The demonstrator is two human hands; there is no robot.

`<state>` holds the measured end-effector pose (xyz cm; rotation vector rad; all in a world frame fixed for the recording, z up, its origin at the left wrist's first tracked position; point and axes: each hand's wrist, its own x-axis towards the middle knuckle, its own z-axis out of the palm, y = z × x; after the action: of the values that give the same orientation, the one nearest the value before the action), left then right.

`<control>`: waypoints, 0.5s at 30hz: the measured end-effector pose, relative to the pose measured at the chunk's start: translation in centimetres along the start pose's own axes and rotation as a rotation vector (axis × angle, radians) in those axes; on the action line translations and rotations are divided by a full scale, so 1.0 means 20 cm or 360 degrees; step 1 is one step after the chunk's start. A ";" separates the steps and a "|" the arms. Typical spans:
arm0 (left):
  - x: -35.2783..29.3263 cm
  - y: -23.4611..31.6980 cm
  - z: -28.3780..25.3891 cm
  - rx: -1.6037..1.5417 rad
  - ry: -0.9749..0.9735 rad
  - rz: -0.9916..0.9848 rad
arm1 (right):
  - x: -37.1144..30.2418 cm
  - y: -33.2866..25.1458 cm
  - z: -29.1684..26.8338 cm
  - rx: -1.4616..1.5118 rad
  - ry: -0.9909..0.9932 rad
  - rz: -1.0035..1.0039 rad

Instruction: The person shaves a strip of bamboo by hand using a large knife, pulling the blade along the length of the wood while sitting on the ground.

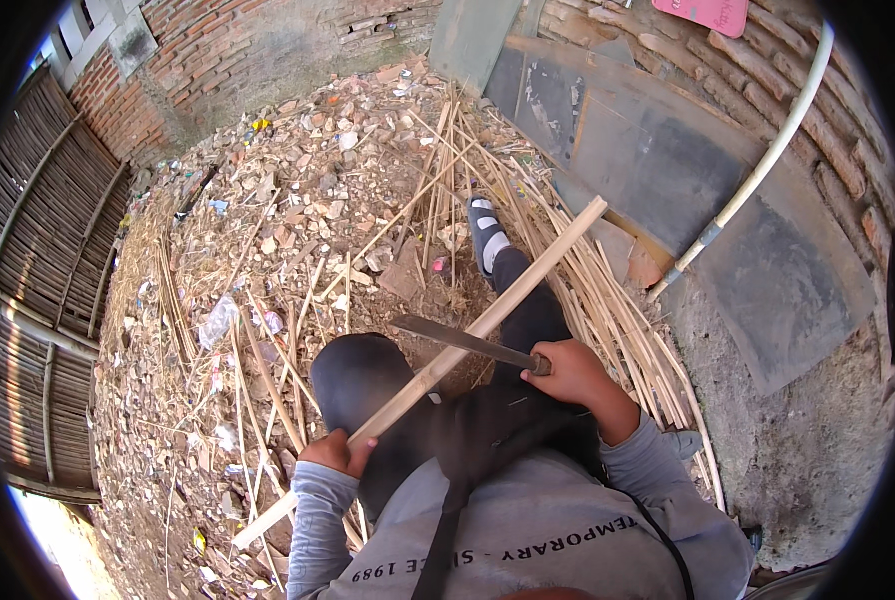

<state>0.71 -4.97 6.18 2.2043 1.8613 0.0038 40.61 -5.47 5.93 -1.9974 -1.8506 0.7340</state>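
The person's left hand [337, 453] has its fingers closed around the lower part of a pale strip [537, 276], which runs diagonally over the legs, its far end up and to the right. The right hand [572, 372] has its fingers wrapped around the handle of a long knife [432, 329]; the blade crosses over the middle of the strip, though contact between them cannot be confirmed. A crumpled piece of clear plastic [217, 322], possibly a bag, lies on the rubble-covered ground [307, 215] to the left; whether it holds anything cannot be determined. A bundle of thin sticks [617, 340] lies to the right of the legs, beyond the right hand. Dark sheets [657, 170] and a pale pipe [767, 165] lean along the right side, near the brick wall [267, 50].
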 end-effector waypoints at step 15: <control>-0.02 -0.04 -0.05 -0.0126 -0.0053 0.0037 | 0.03 -0.01 0.03 -0.0059 0.0047 0.0077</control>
<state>-0.25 -5.13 7.04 2.1594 1.7870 0.0441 40.09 -4.91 5.43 -2.0714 -1.8180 0.6844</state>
